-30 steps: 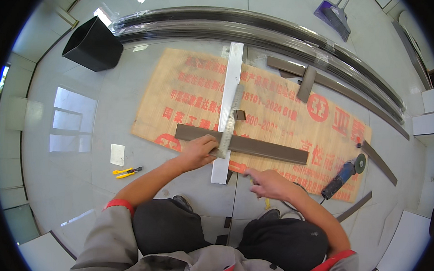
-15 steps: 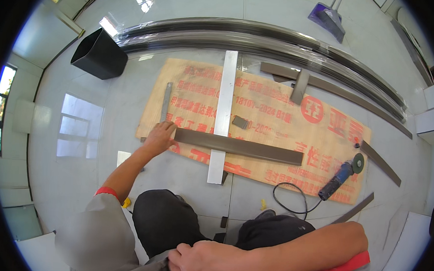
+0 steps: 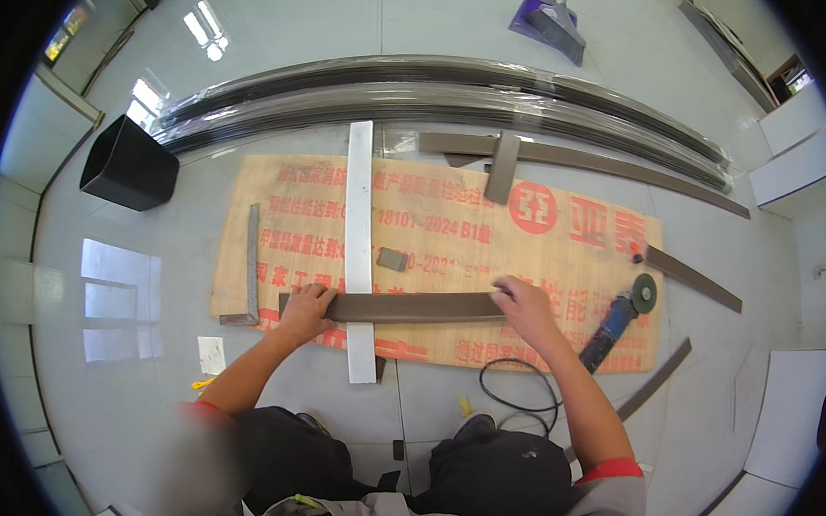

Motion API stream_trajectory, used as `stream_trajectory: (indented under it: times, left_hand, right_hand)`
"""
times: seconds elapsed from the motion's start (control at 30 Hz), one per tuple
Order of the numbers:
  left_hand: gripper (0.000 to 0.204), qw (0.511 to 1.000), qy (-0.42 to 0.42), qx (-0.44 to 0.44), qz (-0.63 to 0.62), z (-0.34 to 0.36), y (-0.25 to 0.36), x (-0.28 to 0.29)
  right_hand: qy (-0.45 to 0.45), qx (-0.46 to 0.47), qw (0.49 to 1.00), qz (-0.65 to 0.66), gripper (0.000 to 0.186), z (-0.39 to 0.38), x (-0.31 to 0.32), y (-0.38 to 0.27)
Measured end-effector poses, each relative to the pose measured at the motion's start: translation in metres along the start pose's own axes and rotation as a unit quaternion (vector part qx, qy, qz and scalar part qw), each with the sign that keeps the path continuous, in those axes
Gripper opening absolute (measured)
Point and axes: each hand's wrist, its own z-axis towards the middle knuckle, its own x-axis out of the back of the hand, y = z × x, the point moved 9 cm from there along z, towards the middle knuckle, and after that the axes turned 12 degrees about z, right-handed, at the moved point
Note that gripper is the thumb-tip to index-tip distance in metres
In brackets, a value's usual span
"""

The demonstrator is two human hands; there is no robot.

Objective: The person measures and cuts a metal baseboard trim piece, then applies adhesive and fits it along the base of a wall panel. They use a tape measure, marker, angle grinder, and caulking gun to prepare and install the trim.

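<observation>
My left hand, right hand: both curled on brown strip; white bar beneath, between them (uneven pressure may skid it)

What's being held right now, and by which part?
The brown strip across the white bar: the left grip holds it near its left end; the right grip is at its right end, grasp unclear.
</observation>
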Motion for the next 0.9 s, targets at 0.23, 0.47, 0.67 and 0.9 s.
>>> stream_trajectory:
  times: [0.23, 0.47, 0.67, 0.9]
  left_hand:
    - [0.068, 0.999, -0.019, 0.037, 0.003, -0.029, 0.0, 0.002]
    - [0.072, 0.997, 0.013, 0.075, -0.015, -0.047, -0.012, 0.016]
    - [0.072, 0.995, 0.016, 0.09, -0.044, -0.027, -0.016, -0.002]
    - [0.07, 0.997, 0.003, 0.059, -0.053, 0.003, -0.014, -0.014]
  right_hand:
    - [-0.069, 0.201, 0.96, -0.184, 0.023, 0.126, -0.188, -0.022]
    - [-0.113, 0.074, 0.983, -0.123, 0.029, 0.145, -0.198, 0.0]
    - [0.302, 0.0, 0.929, 0.215, 0.029, 0.098, 0.053, 0.074]
    - [0.473, -0.213, 0.811, -0.271, 0.064, -0.145, 0.191, 0.199]
